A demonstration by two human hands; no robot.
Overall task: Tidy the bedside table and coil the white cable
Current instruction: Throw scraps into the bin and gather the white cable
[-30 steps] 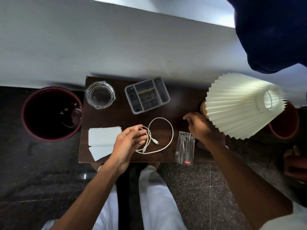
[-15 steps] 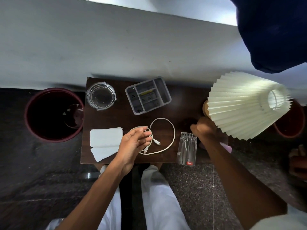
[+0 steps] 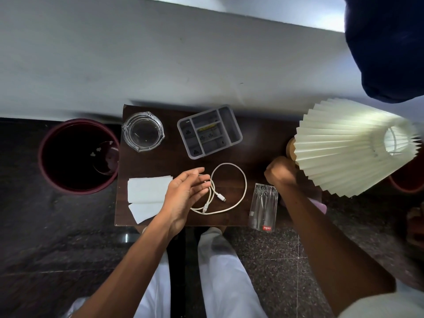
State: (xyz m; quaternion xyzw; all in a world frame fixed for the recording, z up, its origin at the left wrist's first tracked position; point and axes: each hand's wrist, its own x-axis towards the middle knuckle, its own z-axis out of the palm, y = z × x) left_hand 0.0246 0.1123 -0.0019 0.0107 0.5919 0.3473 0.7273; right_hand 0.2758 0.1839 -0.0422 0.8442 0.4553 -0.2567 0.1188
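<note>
A white cable (image 3: 243, 180) lies in a loose loop on the dark wooden bedside table (image 3: 259, 143), both plugs resting inside the loop. My left hand (image 3: 183, 196) is over the loop's left side, and the strands run between its thumb and fingers. My right hand (image 3: 281, 172) is a closed fist at the table's right, just below the wooden base of the pleated cream lamp (image 3: 344, 148). The frame does not show anything inside that fist.
On the table stand a glass ashtray (image 3: 142, 131), a grey divided tray (image 3: 210, 131) and white tissues (image 3: 146, 189). A clear tumbler (image 3: 263, 207) lies over the front edge. A dark red bin (image 3: 78, 157) stands to the left. A white ledge (image 3: 160, 65) runs behind.
My right hand has moved from the table's middle rightward to the lamp base and closed into a fist. My left hand's fingers have come onto the cable's left strands.
</note>
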